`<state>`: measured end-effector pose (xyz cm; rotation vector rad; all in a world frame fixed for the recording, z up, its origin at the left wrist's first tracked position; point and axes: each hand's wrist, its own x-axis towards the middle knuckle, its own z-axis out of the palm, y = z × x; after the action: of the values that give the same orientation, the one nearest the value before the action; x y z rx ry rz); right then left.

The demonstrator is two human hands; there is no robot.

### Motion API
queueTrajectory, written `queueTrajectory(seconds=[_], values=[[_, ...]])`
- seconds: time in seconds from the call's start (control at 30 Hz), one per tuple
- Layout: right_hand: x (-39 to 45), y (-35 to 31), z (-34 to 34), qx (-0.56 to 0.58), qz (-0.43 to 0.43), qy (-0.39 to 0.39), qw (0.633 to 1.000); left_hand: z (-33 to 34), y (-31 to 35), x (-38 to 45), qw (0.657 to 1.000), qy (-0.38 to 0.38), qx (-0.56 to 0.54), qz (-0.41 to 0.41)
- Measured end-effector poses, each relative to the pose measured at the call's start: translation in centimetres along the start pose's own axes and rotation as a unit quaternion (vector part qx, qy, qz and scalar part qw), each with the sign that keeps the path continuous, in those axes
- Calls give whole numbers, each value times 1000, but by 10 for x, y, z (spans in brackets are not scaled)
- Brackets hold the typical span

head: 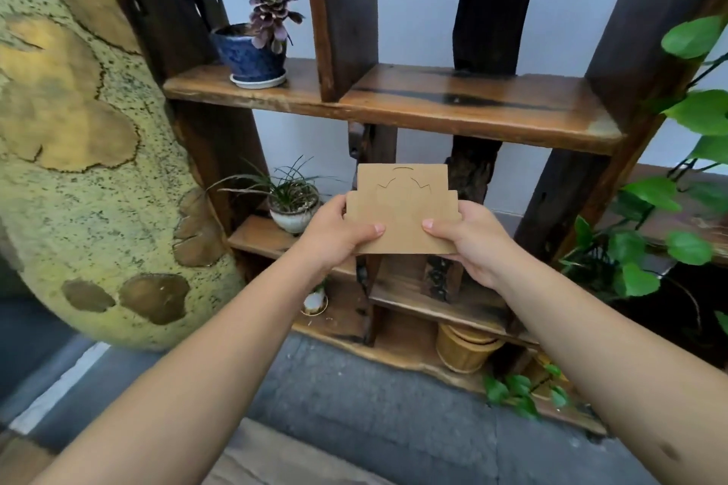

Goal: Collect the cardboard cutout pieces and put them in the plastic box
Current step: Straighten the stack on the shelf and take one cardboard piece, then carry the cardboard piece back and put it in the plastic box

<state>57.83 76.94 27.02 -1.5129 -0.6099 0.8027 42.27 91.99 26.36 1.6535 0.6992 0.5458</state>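
Flat brown cardboard cutout pieces (402,205), stacked together with cut lines on the front sheet, are held up in front of a dark wooden shelf unit. My left hand (335,232) grips their left edge, thumb on the front face. My right hand (468,236) grips the right edge the same way. The stack is upright, facing me, level with the second shelf. No plastic box is in view.
The wooden shelf unit (394,102) carries a blue pot with a purple succulent (258,51), a small white pot with grass (291,209) and wicker pots (465,346) at the bottom. A green leafy vine (669,209) hangs at right; a yellow-speckled pillar (78,169) stands at left.
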Motion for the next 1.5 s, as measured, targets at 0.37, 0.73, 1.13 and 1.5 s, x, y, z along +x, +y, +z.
queueTrajectory(seconds=[0.37,0.73,1.13,1.5], values=[[-11,22,116,-16,24,-79,996,-93,-35,-73,992,108,-22,-66],[-67,52,310,-119,-4,-193,974,-247,-88,-208,954,265,67,-126],[-154,82,517,-214,-22,-346,913,-383,-138,-377,861,442,117,-221],[-296,128,657,-275,-81,-566,773,-398,-175,-578,723,616,6,-313]])
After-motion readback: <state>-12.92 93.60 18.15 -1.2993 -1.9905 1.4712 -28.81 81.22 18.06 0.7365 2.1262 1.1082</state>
